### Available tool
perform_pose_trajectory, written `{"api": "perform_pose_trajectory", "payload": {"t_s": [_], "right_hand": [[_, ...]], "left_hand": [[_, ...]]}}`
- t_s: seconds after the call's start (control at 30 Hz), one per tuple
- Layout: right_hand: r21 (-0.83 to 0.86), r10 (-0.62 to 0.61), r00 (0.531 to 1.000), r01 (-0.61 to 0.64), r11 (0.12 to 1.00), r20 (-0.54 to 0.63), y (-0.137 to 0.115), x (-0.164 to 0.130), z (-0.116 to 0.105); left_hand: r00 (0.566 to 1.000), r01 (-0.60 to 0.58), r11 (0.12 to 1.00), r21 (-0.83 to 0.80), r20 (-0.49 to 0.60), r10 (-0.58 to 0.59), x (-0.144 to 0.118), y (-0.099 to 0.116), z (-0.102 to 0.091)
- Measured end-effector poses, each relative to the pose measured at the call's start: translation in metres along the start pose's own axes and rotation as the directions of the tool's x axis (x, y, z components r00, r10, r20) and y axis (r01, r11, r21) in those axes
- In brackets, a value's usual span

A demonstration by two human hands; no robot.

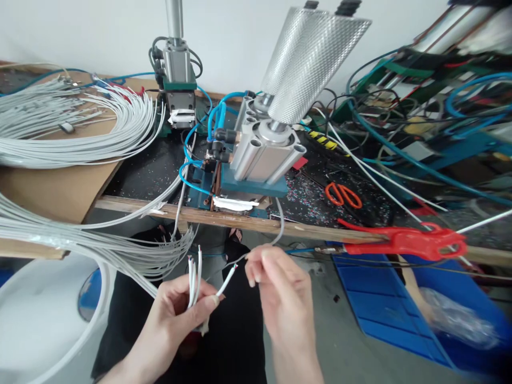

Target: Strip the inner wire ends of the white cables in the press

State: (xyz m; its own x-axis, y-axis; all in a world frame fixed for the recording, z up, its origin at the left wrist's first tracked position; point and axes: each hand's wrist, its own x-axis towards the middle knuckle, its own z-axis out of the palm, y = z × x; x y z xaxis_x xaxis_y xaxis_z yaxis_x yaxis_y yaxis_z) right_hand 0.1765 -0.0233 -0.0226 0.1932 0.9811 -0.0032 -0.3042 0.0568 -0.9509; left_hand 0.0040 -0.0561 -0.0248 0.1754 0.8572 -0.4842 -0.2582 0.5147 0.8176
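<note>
Sorting is the step: your left hand (176, 312) grips a small bunch of thin white stripped-end wires (194, 277) below the bench edge, while your right hand (280, 290) pinches one grey cable (280, 226). Next likely needs steady alignment toward the silver pneumatic press (262, 154).

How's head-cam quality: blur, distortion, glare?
Head view: soft even light, no glare; wide-angle bends the bench edge and stretches the corners; right hand slightly motion-blurred, left hand and its wire ends sharper; blue bin smeared.

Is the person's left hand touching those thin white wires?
Touching. The head view shows the left hand pinching the thin white wires between thumb and fingers, their ends sticking up.
</note>
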Motion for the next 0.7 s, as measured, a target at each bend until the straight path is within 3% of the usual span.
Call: {"api": "perform_pose_trajectory", "payload": {"t_s": [0.17, 0.27, 0.37, 0.4, 0.47, 0.53, 0.57, 0.6, 0.63, 0.7], "right_hand": [[-0.194, 0.036, 0.976, 0.007, 0.981, 0.217, 0.008, -0.018, 0.002], [-0.252, 0.029, 0.977, 0.025, 0.967, 0.212, 0.007, -0.021, 0.004], [-0.419, 0.008, 0.987, 0.062, 0.906, 0.163, 0.009, -0.019, 0.000], [-0.520, 0.002, 0.988, 0.081, 0.850, 0.157, 0.011, -0.018, -0.003], [-0.753, 0.012, 0.990, 0.099, 0.650, 0.141, 0.019, -0.017, -0.012], [-0.912, 0.069, 0.992, 0.069, 0.403, 0.105, 0.025, -0.015, -0.021], [-0.945, 0.102, 0.992, 0.041, 0.325, 0.078, 0.025, -0.014, -0.024], [-0.951, 0.132, 0.990, 0.013, 0.308, 0.056, 0.024, -0.013, -0.026], [-0.935, 0.154, 0.987, -0.011, 0.355, 0.046, 0.020, -0.013, -0.026], [-0.823, 0.145, 0.988, -0.038, 0.567, 0.054, 0.007, -0.011, -0.021]], "left_hand": [[0.994, -0.054, 0.998, -0.033, 0.093, 0.057, 0.005, -0.005, -0.004], [0.992, -0.046, 0.998, -0.032, 0.114, 0.050, 0.009, -0.007, -0.005], [0.992, -0.125, 0.989, -0.077, 0.009, 0.126, 0.013, -0.003, -0.006], [0.987, -0.163, 0.981, -0.103, -0.027, 0.161, 0.014, -0.001, -0.006], [0.983, -0.182, 0.968, -0.175, -0.041, 0.177, 0.015, 0.002, -0.007], [0.989, -0.142, 0.961, -0.239, 0.015, 0.150, 0.016, 0.003, -0.008], [0.990, -0.119, 0.959, -0.258, 0.043, 0.135, 0.016, 0.002, -0.008], [0.990, -0.104, 0.958, -0.266, 0.062, 0.125, 0.016, 0.000, -0.008], [0.990, -0.101, 0.959, -0.265, 0.073, 0.124, 0.015, -0.002, -0.008], [0.987, -0.101, 0.961, -0.255, 0.092, 0.129, 0.014, -0.006, -0.008]]}}
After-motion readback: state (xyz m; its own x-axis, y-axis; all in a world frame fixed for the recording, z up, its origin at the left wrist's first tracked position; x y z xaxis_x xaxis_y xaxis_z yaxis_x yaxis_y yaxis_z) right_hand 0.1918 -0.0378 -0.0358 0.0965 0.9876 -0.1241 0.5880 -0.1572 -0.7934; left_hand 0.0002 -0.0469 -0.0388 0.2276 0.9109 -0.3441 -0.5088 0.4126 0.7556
